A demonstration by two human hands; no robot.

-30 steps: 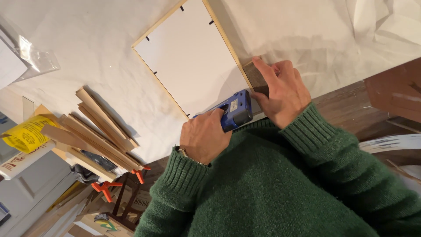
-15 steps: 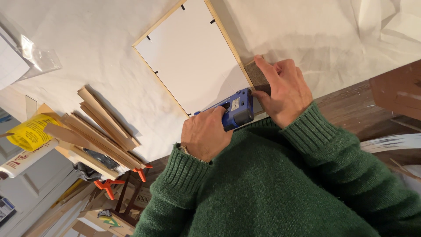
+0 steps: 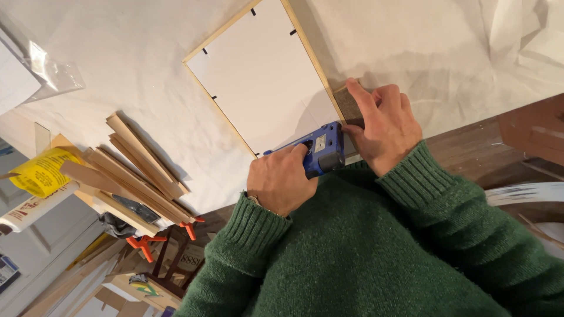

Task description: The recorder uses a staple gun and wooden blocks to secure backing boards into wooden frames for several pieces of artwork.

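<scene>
A light wooden picture frame (image 3: 305, 56) lies face down on white paper, its white backing board (image 3: 264, 88) held by small black tabs. My left hand (image 3: 281, 181) grips a blue hand-held stapler-like tool (image 3: 320, 151) whose nose sits at the frame's near corner. My right hand (image 3: 385, 123) presses a small dark block (image 3: 348, 104) against the outer edge of the frame, index finger stretched along it. Both sleeves are green knit.
White crumpled paper (image 3: 446, 53) covers the table; a dark wooden table edge (image 3: 470, 152) shows at right. Several wooden frame strips (image 3: 135, 170) are piled at left, beside a yellow-labelled tube (image 3: 38, 176), a clear plastic bag (image 3: 41, 70) and orange clamps (image 3: 147, 242) lower down.
Almost nothing differs. Both hands and the blue tool keep their place at the frame's corner; the view has shifted only slightly.
</scene>
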